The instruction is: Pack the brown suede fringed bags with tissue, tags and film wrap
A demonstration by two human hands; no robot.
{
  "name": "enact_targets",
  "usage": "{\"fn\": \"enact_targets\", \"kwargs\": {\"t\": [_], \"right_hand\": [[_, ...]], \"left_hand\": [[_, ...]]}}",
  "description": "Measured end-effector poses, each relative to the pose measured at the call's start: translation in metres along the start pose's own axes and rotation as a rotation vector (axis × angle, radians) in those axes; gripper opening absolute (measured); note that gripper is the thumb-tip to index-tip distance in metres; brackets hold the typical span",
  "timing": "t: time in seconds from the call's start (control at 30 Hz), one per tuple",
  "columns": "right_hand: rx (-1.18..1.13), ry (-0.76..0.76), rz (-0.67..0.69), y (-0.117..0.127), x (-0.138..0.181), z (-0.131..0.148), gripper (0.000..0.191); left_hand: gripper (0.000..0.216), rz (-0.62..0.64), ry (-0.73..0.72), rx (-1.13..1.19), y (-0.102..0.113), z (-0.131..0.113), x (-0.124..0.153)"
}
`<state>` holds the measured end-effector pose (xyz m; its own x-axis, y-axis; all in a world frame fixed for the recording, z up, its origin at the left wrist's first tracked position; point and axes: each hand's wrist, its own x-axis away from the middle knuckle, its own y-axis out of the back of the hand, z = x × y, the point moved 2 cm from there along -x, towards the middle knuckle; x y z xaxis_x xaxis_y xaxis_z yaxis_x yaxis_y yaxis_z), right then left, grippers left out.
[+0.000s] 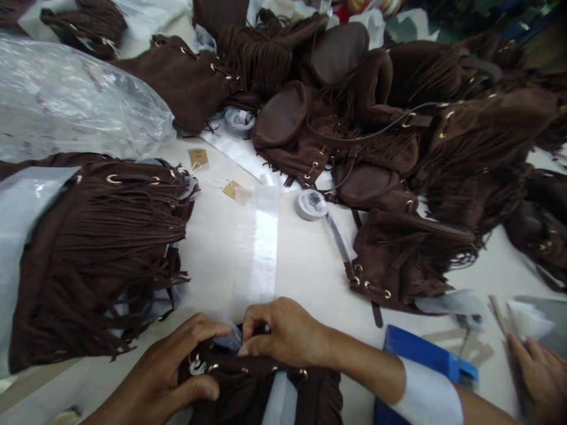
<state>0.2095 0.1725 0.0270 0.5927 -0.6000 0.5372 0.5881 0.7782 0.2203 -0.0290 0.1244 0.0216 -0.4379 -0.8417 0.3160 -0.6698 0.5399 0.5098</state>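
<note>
In front of me at the bottom edge is a dark brown fringed bag (239,389) with gold eyelets along its mouth. My left hand (172,366) grips its rim at the left, thumb outside and fingers over the opening. Clear plastic (229,339) pokes out of the mouth between both hands. My right hand (283,333) is closed in a pinch at the opening; what lies between its fingertips is hidden. A white band (427,389) wraps the right forearm. A pale strip (281,398) lies over the bag's front.
Another fringed bag (110,236) lies left, below a large clear plastic bag (80,100). Brown bags (336,124) are heaped at the back. A wrapped strap roll (311,204), tan tags (198,158) and a plastic sleeve (264,248) lie mid-table. At right are a blue object (425,360) and another person's hand (540,372).
</note>
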Motion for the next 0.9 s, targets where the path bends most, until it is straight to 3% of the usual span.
{"fn": "enact_targets", "kwargs": {"t": [0.07,0.17,0.27,0.37,0.5,0.63,0.73,0.9], "right_hand": [[-0.048,0.025,0.085,0.001,-0.003,-0.001,0.015],[0.003,0.102,0.106,0.003,-0.006,0.003,0.019],[0.078,0.184,0.122,0.003,-0.009,0.008,0.012],[-0.010,0.127,0.266,0.002,-0.013,0.005,0.014],[-0.241,0.040,0.561,0.005,-0.016,-0.004,0.025],[-0.383,0.061,0.780,0.009,-0.016,-0.007,0.041],[-0.470,0.023,0.850,0.004,-0.020,-0.009,0.039],[-0.622,-0.092,0.865,-0.008,-0.034,-0.020,0.020]], "left_hand": [[0.049,0.069,-0.071,-0.096,0.005,0.001,-0.005],[0.045,0.155,-0.162,-0.203,0.010,-0.001,-0.012],[0.036,0.242,-0.180,-0.178,0.010,-0.007,-0.016],[0.030,0.273,-0.153,-0.092,0.008,-0.012,-0.017],[0.044,0.259,-0.140,-0.039,0.005,-0.011,-0.017],[0.023,0.248,-0.153,-0.087,0.001,-0.003,-0.020],[0.018,0.215,-0.208,-0.203,-0.007,0.003,-0.021],[0.028,-0.014,-0.281,-0.409,-0.020,0.009,-0.018]]}}
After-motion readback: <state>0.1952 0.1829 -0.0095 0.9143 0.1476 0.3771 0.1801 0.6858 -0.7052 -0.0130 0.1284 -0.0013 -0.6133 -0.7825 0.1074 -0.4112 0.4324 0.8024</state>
